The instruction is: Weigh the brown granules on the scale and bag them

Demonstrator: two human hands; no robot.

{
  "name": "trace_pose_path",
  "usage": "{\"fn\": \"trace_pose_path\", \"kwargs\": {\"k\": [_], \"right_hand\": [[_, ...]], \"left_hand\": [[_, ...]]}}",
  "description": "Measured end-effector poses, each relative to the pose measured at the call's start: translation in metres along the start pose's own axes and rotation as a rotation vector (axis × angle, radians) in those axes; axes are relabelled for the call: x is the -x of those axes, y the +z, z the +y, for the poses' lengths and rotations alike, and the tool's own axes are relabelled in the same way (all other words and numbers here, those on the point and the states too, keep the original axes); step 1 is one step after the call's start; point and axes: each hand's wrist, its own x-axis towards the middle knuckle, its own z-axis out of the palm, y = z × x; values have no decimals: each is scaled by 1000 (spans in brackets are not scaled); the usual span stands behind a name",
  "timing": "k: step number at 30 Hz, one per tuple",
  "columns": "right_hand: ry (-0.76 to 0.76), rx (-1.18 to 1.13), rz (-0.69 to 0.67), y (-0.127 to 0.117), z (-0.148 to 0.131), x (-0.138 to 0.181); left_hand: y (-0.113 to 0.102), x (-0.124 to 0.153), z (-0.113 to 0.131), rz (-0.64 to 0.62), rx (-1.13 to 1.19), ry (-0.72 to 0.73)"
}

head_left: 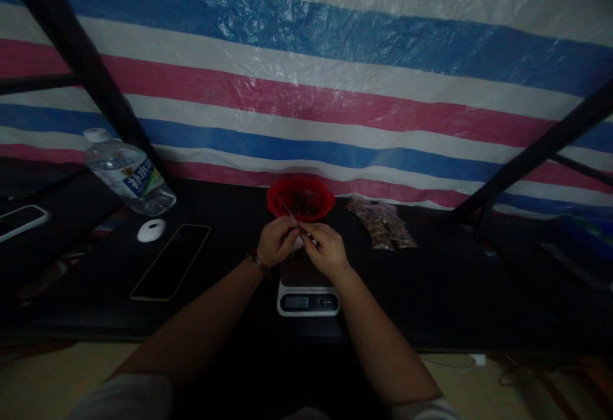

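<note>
My left hand [275, 241] and my right hand [327, 249] meet above a small white kitchen scale [308, 299] on a dark table. Together they pinch a small clear plastic bag [297, 239]; what is inside it is too dim to tell. A thin stick or spoon handle pokes up between the fingers toward a red bowl [301, 198] of dark bits just behind the hands. The scale's display faces me, unreadable.
Several filled clear packets [382, 223] lie right of the bowl. A phone [171, 262], a white round lid [151, 230] and a lying water bottle [128, 174] are at left; another phone [22, 220] is far left. A striped tarp [335, 88] hangs behind, with dark metal bars [81, 62] on both sides.
</note>
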Motion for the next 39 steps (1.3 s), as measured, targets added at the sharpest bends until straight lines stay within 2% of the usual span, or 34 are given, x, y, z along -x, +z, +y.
{"fn": "trace_pose_path", "kwargs": {"k": [8, 15, 22, 26, 32, 36, 39], "right_hand": [[16, 17, 5, -1, -3, 0], [-16, 75, 10, -1, 2, 2], [53, 109, 3, -2, 2, 2], [47, 196, 46, 0, -2, 2], [66, 266, 214, 0, 0, 2], [-27, 155, 124, -2, -6, -1], [-36, 125, 72, -5, -13, 0]], "left_hand": [[1, 0, 1, 1, -31, -20], [3, 0, 0, -14, -31, 18], [2, -3, 4, -34, -31, 9], [5, -4, 7, -21, -49, -40], [7, 0, 6, -13, -121, -112], [-4, -5, 12, -78, -129, -138], [-16, -14, 25, -122, -151, -163]]}}
